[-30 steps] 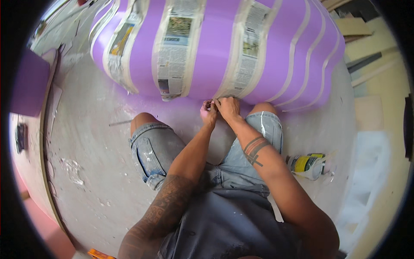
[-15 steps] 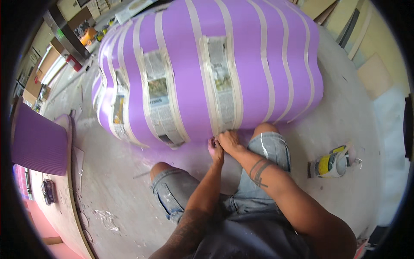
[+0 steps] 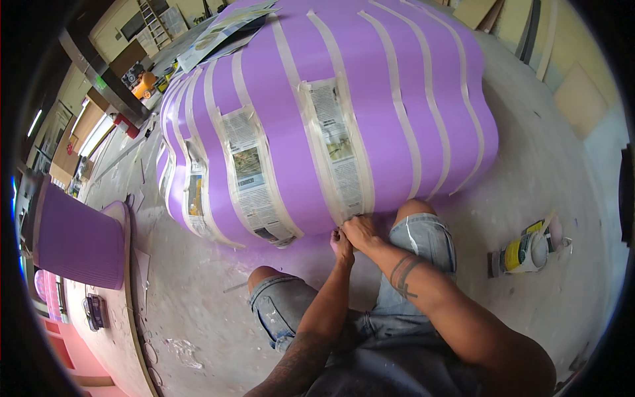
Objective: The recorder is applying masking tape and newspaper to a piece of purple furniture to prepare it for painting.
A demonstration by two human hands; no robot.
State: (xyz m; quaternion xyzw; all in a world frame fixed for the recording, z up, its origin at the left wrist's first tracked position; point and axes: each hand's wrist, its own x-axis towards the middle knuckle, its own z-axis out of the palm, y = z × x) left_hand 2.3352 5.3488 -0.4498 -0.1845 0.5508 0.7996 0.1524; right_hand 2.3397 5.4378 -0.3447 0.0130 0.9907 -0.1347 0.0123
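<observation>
A large, rounded purple form (image 3: 410, 79) with a wavy surface fills the space in front of me. Cream strips of masking tape (image 3: 390, 73) run down it. Between some of them lie taped pieces of newspaper (image 3: 337, 149). At the bottom end of the middle newspaper panel, my right hand (image 3: 360, 233) is closed, its fingers pressed against the taped edge. My left hand (image 3: 341, 246) is closed just beside and below it, fingertips close to the right hand's. What either hand pinches is too small and covered to make out.
Sheets of newspaper (image 3: 221, 36) lie on top of the form. On the floor at right stands a tub with a yellow label (image 3: 522, 255). A ribbed purple piece (image 3: 79, 235) and a dark sanding block-like object (image 3: 96, 312) are on a board at left. A crumpled clear scrap (image 3: 185, 352) lies nearby.
The whole view has shifted, bringing more of the newspaper sheets on top into sight. Both hands stay close together at the lower end of the middle panel.
</observation>
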